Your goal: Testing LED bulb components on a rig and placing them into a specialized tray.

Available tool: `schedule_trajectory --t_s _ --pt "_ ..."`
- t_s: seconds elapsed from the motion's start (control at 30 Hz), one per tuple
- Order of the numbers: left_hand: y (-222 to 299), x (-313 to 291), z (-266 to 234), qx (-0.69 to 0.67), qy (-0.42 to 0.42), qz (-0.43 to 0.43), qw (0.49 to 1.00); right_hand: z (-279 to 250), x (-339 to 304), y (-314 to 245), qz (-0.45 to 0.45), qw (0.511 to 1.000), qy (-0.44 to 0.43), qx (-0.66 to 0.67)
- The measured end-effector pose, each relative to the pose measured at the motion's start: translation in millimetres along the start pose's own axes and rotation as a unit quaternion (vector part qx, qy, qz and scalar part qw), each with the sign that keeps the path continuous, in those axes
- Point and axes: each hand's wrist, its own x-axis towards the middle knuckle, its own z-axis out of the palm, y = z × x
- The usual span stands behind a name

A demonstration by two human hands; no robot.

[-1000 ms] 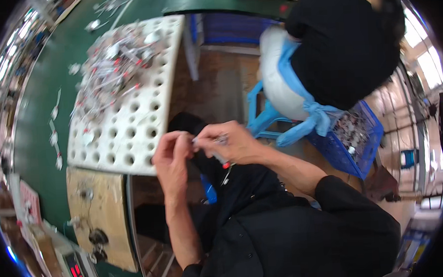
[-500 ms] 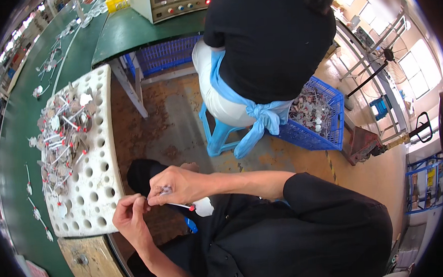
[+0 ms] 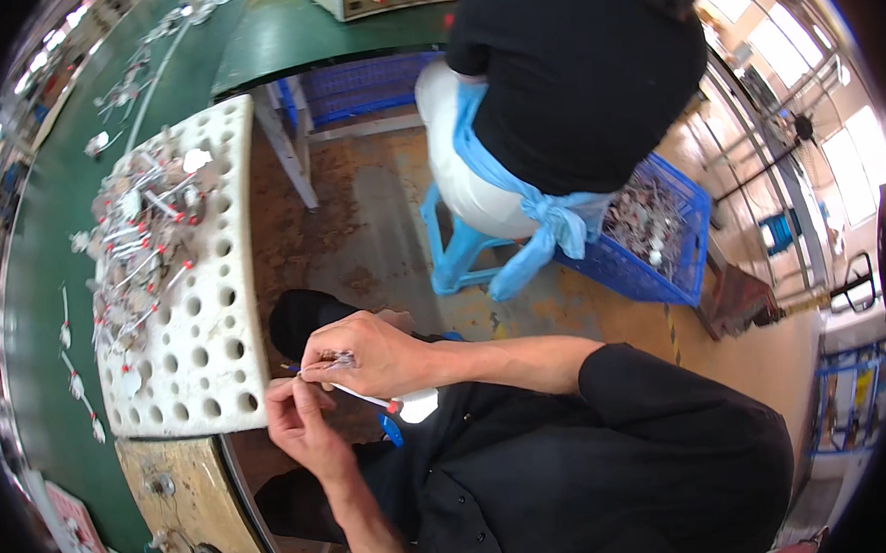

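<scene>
My right hand (image 3: pixel 372 352) is closed round a small wired part (image 3: pixel 418 408) with a white lead, a red collar and a shiny pale flat piece. The flat piece sticks out below the palm, and a crumpled silvery bit shows between the fingers. Fingertip to fingertip with it, my left hand (image 3: pixel 309 432) pinches at the part's other end, where details are too small to make out. Both hands are over my lap, beside a white board with round holes (image 3: pixel 204 397). On that board lies a heap of similar red-and-white parts (image 3: pixel 141 242).
A green bench (image 3: pixel 49 307) runs along the left, with several parts strewn on it. Below the board is a wooden panel (image 3: pixel 179 491) with fittings. Ahead, a person in black (image 3: pixel 573 79) sits on a blue stool (image 3: pixel 451 246), near a blue crate (image 3: pixel 683 264) of parts.
The view has shifted, so the surroundings sit farther right and higher. My hands stay together at the part, and my left hand has moved slightly lower against my right.
</scene>
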Motion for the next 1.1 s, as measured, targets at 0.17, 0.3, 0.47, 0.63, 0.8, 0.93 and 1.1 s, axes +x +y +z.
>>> schedule_trajectory --t_s 0.17,0.3,0.47,0.63,0.8,0.93,1.1 --pt "-6 -18 -9 -0.013 0.086 0.005 0.996 12 19 -27 0.096 0.990 -0.030 0.102" --pt "0 -35 -20 -0.021 -0.068 0.061 0.996 17 46 -49 0.143 0.973 -0.039 0.178" --pt "-1 -35 -34 0.019 -0.003 0.094 0.995 26 55 -61 0.121 0.969 -0.026 0.213" --pt "-3 -36 -47 0.008 -0.028 0.083 0.996 28 50 -60 0.092 0.971 -0.007 0.218" --pt "1 -43 -54 0.016 0.018 0.093 0.995 39 47 -49 0.050 0.970 0.005 0.239" --pt "2 -54 -59 0.053 0.098 0.002 0.994 43 51 -31 -0.119 0.990 0.077 -0.005" --pt "-3 -61 -73 -0.061 0.049 -0.022 0.997 45 46 -15 -0.195 0.964 0.093 -0.157"
